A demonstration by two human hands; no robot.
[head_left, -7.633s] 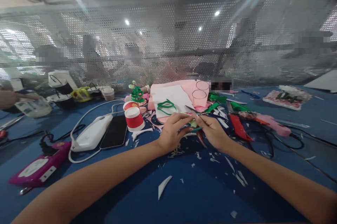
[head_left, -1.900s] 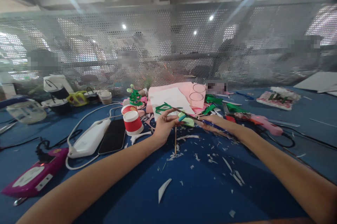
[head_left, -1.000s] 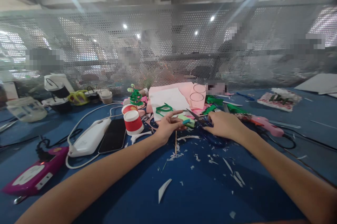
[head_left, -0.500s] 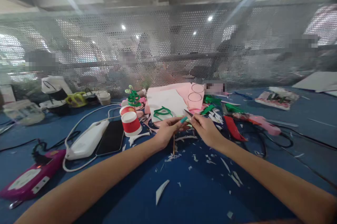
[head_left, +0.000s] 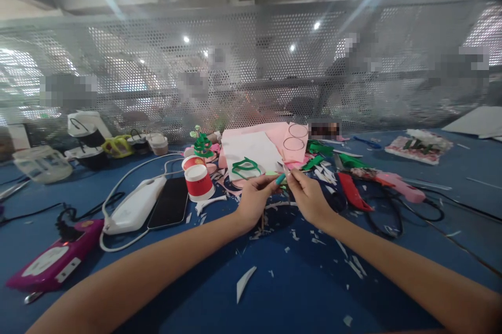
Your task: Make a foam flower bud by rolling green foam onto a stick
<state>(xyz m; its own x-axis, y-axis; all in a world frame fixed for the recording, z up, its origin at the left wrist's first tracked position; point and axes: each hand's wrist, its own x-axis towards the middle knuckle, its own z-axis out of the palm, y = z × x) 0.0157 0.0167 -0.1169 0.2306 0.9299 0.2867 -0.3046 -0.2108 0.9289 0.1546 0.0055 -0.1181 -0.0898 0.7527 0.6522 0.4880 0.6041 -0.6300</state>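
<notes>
My left hand (head_left: 254, 198) and my right hand (head_left: 309, 195) meet over the blue table (head_left: 274, 292), fingertips together. The left hand's fingers are closed on a thin wooden stick whose lower end pokes out below the hand. A small teal and pale-green foam piece (head_left: 280, 179) sits at the stick's top. My right hand pinches that piece from the right side. Behind the hands lies white paper with a green foam loop (head_left: 245, 167) on it.
Two red paper cups (head_left: 199, 181), a black phone (head_left: 169, 202), a white charger with cable (head_left: 133, 206) and a magenta device (head_left: 50, 261) lie left. Pink foam sheets (head_left: 270, 135), clear cups (head_left: 294, 143), a red tool (head_left: 351, 190) and a pink glue gun (head_left: 400, 185) lie right. White scraps litter the table. A perforated metal screen stands behind.
My right hand held scissors earlier, reached right about a second ago, and has come back without them to pinch the foam piece. My left hand kept the stick throughout.
</notes>
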